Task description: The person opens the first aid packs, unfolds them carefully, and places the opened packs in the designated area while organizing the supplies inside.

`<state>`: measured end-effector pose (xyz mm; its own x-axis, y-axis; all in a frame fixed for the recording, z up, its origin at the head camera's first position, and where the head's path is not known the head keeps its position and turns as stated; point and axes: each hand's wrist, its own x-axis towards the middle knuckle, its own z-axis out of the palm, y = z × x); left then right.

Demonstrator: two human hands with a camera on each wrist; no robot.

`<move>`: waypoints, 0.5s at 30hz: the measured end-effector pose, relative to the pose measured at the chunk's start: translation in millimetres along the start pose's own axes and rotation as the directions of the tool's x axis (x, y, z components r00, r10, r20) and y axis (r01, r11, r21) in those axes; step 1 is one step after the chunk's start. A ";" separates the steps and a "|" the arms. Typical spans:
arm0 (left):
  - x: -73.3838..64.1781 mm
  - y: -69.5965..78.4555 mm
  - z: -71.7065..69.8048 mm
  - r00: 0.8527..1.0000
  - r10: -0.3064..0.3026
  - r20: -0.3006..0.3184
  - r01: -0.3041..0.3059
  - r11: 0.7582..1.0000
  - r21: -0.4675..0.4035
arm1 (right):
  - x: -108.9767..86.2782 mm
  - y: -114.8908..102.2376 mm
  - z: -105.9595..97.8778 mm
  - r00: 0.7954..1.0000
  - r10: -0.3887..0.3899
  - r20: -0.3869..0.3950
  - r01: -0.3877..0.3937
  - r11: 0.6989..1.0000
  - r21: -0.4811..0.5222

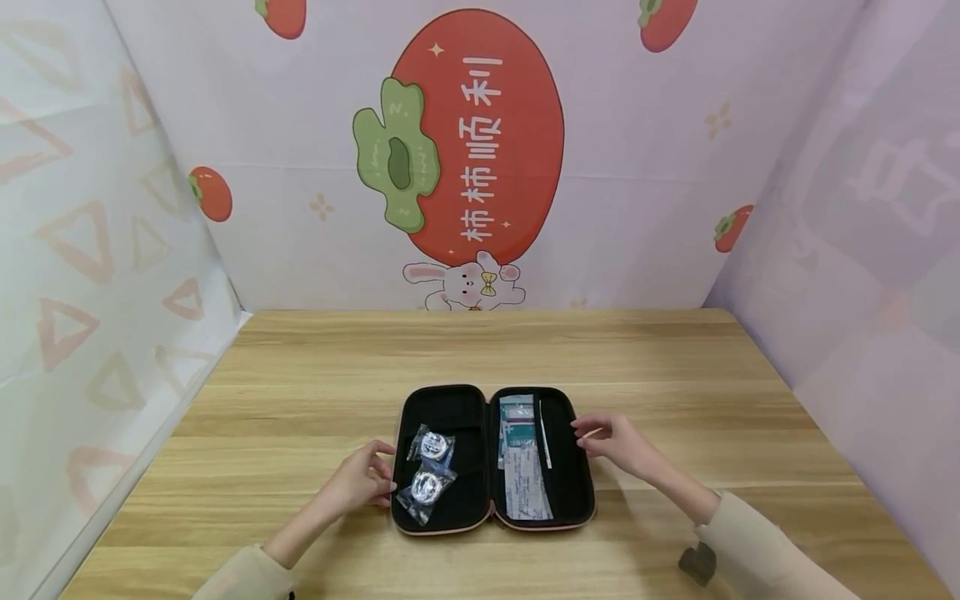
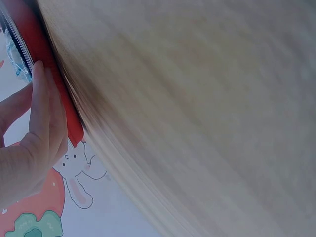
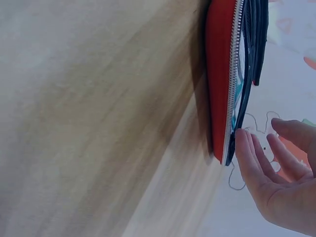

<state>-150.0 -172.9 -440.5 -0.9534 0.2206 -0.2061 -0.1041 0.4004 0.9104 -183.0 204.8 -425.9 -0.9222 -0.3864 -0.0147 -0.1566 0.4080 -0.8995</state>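
A zippered case (image 1: pixel 491 467), red outside and black inside, lies unfolded flat on the table. In its left half are two round white items (image 1: pixel 427 487) in clear wrappers. The right half holds teal-and-white packets (image 1: pixel 517 433), a pale printed packet (image 1: pixel 525 487) and a thin white stick (image 1: pixel 545 435). My left hand (image 1: pixel 362 481) rests against the case's left side; in the left wrist view its fingers (image 2: pixel 40 98) lie along the red wall by the zipper. On the opposite side, my right hand (image 1: pixel 618 443) has loosely bent fingers, their tips right at the rim.
The case stands on a wood-grain table (image 1: pixel 300 367). A printed backdrop (image 1: pixel 630 150) with a large persimmon and a rabbit rises behind the far edge, and patterned cloth sides (image 1: pixel 97 292) flank the table. A grey-green blotch (image 1: pixel 698 564) shows beside the right sleeve.
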 end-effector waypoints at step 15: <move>0.4 0.7 0.5 0.999 0.033 -0.006 -0.033 0.999 0.038 | -8.3 10.4 5.3 0.987 0.155 -0.048 -0.149 0.984 0.102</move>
<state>-150.4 -172.1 -440.1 -0.9578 0.2286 -0.1740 -0.0620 0.4269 0.9022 -175.1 207.9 -437.5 -0.9511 -0.2788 -0.1330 0.0197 0.3748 -0.9269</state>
